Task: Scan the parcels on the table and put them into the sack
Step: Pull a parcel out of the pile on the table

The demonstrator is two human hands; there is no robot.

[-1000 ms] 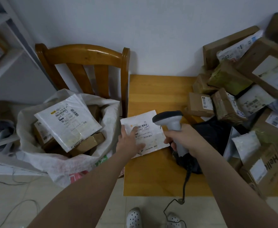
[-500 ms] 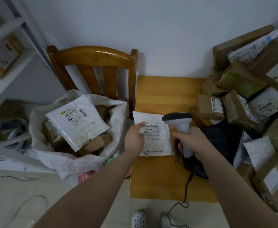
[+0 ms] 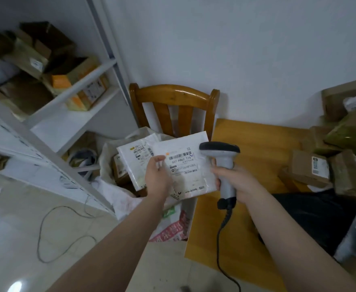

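Note:
My left hand holds a flat white mailer by its left edge, label up, lifted off the table and over the sack's right rim. My right hand grips the grey barcode scanner, its head just right of the mailer's barcode. The white sack stands open on the wooden chair, with another white mailer and brown boxes inside. More parcels are heaped at the right of the wooden table.
A white shelf unit with cardboard boxes stands to the left. A loose cable lies on the floor tiles. The scanner's cord hangs over the table's front. A black bag lies on the table by my right forearm.
My left hand lifted the white mailer from the table and carried it left toward the sack. The scanner hand stayed beside it. My view turned left toward the shelves.

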